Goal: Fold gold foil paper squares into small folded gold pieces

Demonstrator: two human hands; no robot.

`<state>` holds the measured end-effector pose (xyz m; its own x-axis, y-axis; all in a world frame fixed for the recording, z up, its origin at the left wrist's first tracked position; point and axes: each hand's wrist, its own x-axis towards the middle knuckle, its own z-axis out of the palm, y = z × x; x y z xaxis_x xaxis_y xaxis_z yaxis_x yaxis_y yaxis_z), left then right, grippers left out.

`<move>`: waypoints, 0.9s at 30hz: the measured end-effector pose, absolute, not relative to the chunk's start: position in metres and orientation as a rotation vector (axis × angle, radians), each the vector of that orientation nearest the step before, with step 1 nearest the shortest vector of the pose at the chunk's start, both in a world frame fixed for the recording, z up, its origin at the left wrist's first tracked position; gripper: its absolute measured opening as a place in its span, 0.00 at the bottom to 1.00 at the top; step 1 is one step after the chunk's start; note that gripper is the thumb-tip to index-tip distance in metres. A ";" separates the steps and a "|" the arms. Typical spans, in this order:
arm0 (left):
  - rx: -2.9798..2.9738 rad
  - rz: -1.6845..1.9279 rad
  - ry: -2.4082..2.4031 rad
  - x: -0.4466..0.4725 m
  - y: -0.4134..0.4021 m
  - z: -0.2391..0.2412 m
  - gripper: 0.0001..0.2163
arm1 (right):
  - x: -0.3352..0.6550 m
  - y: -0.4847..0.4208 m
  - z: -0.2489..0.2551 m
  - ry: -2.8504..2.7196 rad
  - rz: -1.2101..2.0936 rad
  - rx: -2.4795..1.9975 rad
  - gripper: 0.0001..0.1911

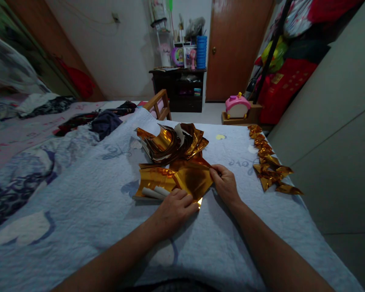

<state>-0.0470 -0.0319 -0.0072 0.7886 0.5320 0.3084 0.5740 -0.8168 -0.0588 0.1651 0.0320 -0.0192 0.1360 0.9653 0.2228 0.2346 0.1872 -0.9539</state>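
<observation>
A gold foil paper sheet (194,178) lies between my two hands, shiny and slightly curved. My right hand (226,184) pinches its right corner between thumb and fingers. At the lower edge, my left hand (178,207) is closed on the sheet, its fingers curled and partly hiding what is under them. Just left of the sheet is a curved gold foil stack (156,178) with pale paper rolls (153,192) on it. Behind them sits a thick bundle of bent gold foil sheets (170,144), showing some whitish backs.
Several folded gold foil pieces (263,156) form a line along the right edge of the bed (109,219). Dark clothes (106,121) lie at the left. A pink toy (237,106) and a dark cabinet (179,91) stand beyond the bed.
</observation>
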 end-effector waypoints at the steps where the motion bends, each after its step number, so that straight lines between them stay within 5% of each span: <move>1: -2.826 -0.402 -0.888 -0.047 -0.032 -0.008 0.03 | 0.167 0.033 -0.019 -1.294 0.841 -1.287 0.13; 27: -2.835 0.303 -1.799 -0.038 -0.018 0.068 0.14 | 0.190 0.046 -0.019 -0.644 1.054 -1.190 0.15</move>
<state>-0.0377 -0.0181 0.0680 0.4220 0.8653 -0.2705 0.9062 -0.4118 0.0964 0.1904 0.0464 -0.0187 0.4070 0.9060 -0.1161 -0.3106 0.0178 -0.9504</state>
